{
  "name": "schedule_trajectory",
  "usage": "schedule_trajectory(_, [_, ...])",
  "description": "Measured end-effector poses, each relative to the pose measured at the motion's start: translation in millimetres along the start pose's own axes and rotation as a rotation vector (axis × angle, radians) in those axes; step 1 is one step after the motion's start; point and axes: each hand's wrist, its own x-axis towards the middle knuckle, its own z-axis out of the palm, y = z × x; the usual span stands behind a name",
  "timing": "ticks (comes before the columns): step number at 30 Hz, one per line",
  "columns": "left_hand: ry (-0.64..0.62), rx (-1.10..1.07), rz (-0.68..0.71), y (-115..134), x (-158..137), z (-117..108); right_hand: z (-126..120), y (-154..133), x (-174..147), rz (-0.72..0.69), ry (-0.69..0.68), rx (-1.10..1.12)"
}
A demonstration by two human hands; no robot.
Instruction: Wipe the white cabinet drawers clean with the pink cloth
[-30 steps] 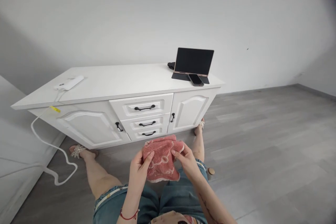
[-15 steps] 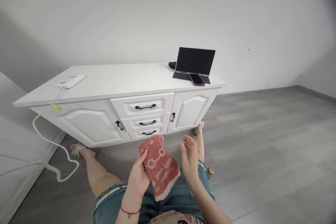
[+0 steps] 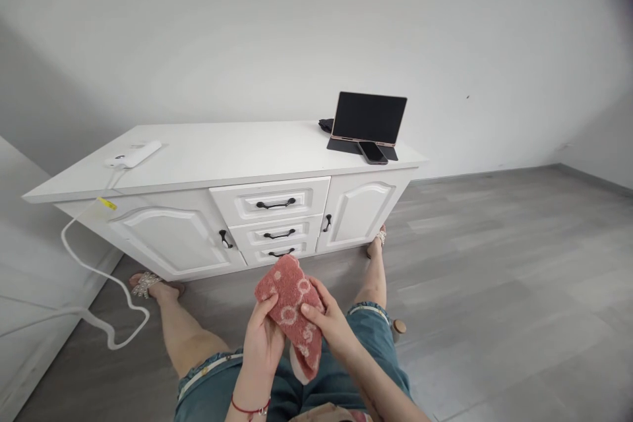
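Note:
A folded pink-red towel with white ring patterns and a pale edge is held above my lap. My left hand grips its left side, thumb on top and fingers underneath. On the right side, my right hand pinches the towel with the thumb on its face and fingers behind. Both hands' fingers are partly hidden by the cloth. The towel's lower end hangs between my wrists, over the blue shorts.
Ahead stands a white cabinet with black handles. On its top are a tablet, a phone and a white power strip. The strip's white cable hangs down to the left. A wooden-topped object is beside my right thigh.
My right hand has moved left from beside the towel and taken hold of its right side. The towel's right part now looks folded inward and narrower.

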Motion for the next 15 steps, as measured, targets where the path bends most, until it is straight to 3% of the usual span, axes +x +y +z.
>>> schedule_trajectory(4, [0.021, 0.000, 0.068, 6, -4, 2, -16, -5, 6, 0.108, -0.096, 0.223])
schedule_trajectory(9, [0.061, -0.054, 0.079, 8, -10, 8, -19, 22, 3, 0.344, -0.232, 0.439])
schedule_trajectory(12, [0.074, -0.077, 0.078, 11, -9, 8, -17, 31, 3, 0.289, -0.115, 0.464])
schedule_trajectory(15, [0.054, -0.087, 0.078, 17, -6, 6, -22, 17, 7, 0.163, 0.062, 0.401])
